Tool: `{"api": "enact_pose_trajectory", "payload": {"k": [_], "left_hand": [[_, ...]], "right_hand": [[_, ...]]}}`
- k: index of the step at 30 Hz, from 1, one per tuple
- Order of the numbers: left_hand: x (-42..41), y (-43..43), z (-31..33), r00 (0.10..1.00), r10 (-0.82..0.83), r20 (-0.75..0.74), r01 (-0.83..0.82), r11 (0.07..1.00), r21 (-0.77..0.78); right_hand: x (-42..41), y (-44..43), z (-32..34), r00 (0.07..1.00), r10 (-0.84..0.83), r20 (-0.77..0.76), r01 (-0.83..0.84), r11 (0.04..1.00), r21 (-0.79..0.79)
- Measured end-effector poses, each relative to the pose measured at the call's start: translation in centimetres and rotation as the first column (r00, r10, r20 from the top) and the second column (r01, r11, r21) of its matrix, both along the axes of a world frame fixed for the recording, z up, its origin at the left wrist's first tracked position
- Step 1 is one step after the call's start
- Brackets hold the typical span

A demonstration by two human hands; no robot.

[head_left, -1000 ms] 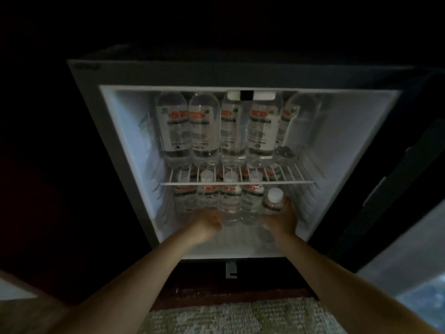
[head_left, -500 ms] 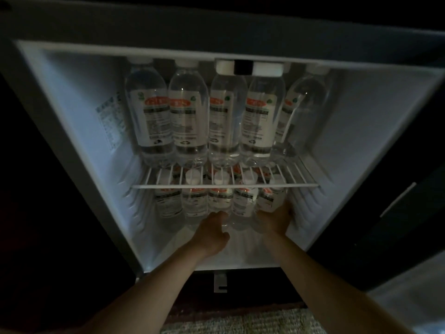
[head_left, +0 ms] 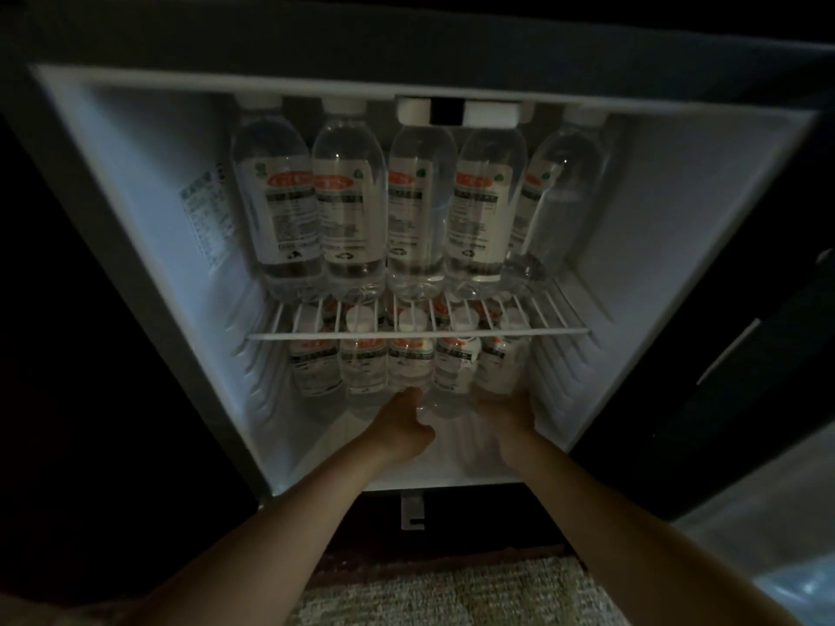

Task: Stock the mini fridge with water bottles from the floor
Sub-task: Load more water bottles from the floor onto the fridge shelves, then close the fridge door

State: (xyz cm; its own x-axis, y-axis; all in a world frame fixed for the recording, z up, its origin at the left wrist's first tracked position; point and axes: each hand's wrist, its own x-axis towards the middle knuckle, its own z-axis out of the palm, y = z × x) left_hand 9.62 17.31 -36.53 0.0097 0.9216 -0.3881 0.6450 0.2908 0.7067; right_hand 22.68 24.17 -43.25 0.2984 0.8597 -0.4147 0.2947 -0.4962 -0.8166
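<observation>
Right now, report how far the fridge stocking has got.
Done: five upper bottles stand on the wire shelf, five lower bottles beneath it. In hand: left hand and right hand touch the lower bottles, grip unclear. Left: no floor bottles in view; possibly nothing.

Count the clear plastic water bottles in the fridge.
10. Five clear plastic water bottles sit in a row on the white wire shelf; five more stand below it, at the hands. Others may hide behind.

text: none legible | bottle labels: red logo, print blurred | fridge wall sticker: too small to read
</observation>
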Motion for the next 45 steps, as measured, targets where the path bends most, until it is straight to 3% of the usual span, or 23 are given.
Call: {"api": "enact_pose_trajectory", "payload": {"k": [2, 8, 11, 13, 17, 24, 30, 34, 41, 45], "left_hand": [[0.0, -1.0, 0.9, 0.999, 0.019, 0.037, -0.018, 1.000, -0.009], [1.8, -6.1, 7.0, 0.993, 0.085, 0.081, -0.094, 0.988, 0.124], [3.4, -9.0, 11.4, 0.994, 0.104, 0.033, -0.108, 0.979, 0.172], [5.0, -11.0, 14.8, 0.995, 0.103, 0.014, -0.103, 0.965, 0.242], [9.1, -14.7, 21.2, 1.000, 0.022, -0.011, -0.017, 0.935, 0.354], [18.4, -19.5, 28.9, 0.979, -0.171, -0.114, 0.205, 0.821, 0.532], [23.2, -18.1, 31.3, 0.878, -0.293, -0.378, 0.451, 0.773, 0.446], [25.2, -15.6, 31.9, 0.803, -0.296, -0.517, 0.532, 0.748, 0.397], [26.8, -11.1, 30.5, 0.736, -0.258, -0.626, 0.551, 0.766, 0.331], [26.9, -10.3, 30.0, 0.751, -0.223, -0.622, 0.541, 0.748, 0.385]], "right_hand": [[0.2, -2.2, 1.5, 0.995, 0.094, 0.031, -0.093, 0.995, -0.031], [2.1, -11.1, 10.1, 0.953, 0.304, -0.006, -0.302, 0.949, 0.092], [3.8, -15.1, 15.5, 0.921, 0.391, 0.002, -0.377, 0.887, 0.267], [5.8, -17.8, 19.3, 0.929, 0.368, 0.032, -0.357, 0.875, 0.327], [10.2, -22.3, 25.8, 0.919, 0.294, 0.264, -0.387, 0.808, 0.444], [20.8, -26.8, 33.2, 0.935, 0.047, 0.351, -0.258, 0.771, 0.583], [27.4, -23.8, 34.9, 0.773, -0.002, 0.635, -0.376, 0.805, 0.459], [29.6, -20.1, 36.0, 0.686, -0.011, 0.727, -0.376, 0.850, 0.368], [31.0, -15.5, 35.9, 0.604, 0.154, 0.782, -0.392, 0.912, 0.123], [32.2, -14.5, 36.1, 0.449, 0.189, 0.873, -0.387, 0.922, 0.000]]}}
